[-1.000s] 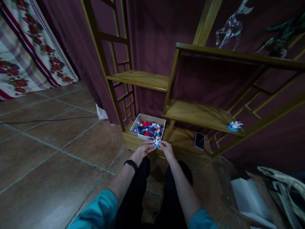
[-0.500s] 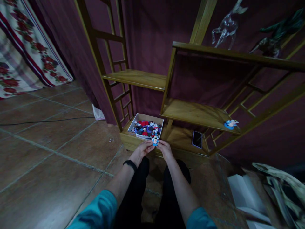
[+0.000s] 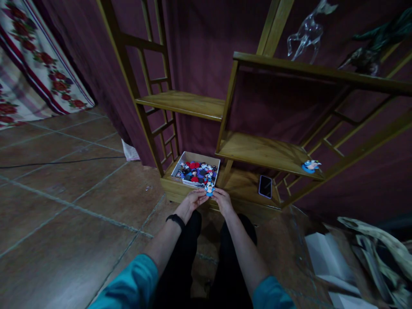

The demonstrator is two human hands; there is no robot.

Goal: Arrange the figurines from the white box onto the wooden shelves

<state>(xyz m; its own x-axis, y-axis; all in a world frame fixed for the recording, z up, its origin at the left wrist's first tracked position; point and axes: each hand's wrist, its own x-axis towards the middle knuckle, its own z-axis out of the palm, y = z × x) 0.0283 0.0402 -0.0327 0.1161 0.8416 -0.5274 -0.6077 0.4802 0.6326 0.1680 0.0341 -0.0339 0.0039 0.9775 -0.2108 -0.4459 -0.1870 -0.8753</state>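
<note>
Between my two hands is a small figurine (image 3: 209, 189) with a blue base and a white and blue body, held upright at the front edge of a box. My left hand (image 3: 195, 198) grips it from the left, fingers closed on its base. From the other side, the fingers of my right hand (image 3: 222, 199) pinch it too. Just behind lies an open white cardboard box (image 3: 179, 162) full of small red, black, white and purple figurines (image 3: 195, 173). A similar blue and white figurine (image 3: 310, 166) stands at the right end of the middle shelf.
The wooden shelf unit (image 3: 183, 103) rises in front of me. A phone (image 3: 265, 186) lies on its bottom board. Up on the top shelf stand a clear glass horse (image 3: 307, 34) and a dark green statue (image 3: 373, 47). White boxes (image 3: 328, 257) sit on the floor at right.
The view has shifted very slightly. Both hands still hold the figurine in nearly the same place, and the other things stay where they were.
</note>
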